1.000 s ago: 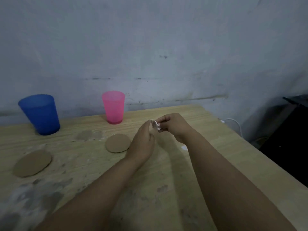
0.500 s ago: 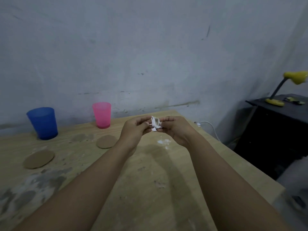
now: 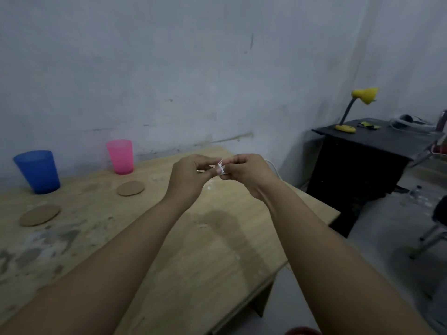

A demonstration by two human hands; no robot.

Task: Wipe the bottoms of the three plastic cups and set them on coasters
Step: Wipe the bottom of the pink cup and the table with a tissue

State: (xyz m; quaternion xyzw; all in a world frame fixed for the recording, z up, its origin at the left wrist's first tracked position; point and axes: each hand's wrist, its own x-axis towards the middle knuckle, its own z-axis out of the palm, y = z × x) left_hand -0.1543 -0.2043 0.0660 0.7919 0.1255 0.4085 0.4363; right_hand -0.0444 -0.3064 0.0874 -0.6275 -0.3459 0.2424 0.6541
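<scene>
1. The left hand (image 3: 191, 176) and right hand (image 3: 244, 171) both pinch a small white tissue (image 3: 220, 168) between them.
2. It looks soft, light and easy to tear.
3. The pink cup (image 3: 120, 156) and blue cup (image 3: 37, 170) stand far left of the hands; hold their sides.

My hands (image 3: 221, 169) cover most of the small white scrap (image 3: 220, 168). At the bottom edge, a red object (image 3: 302, 331) is cut off.

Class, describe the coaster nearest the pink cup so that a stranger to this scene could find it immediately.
Start at the wooden table against the grey wall, and find the pink cup near its far edge. Just in front of it lies a flat, round brown coaster. The other coaster lies farther left, before the blue cup.
</scene>
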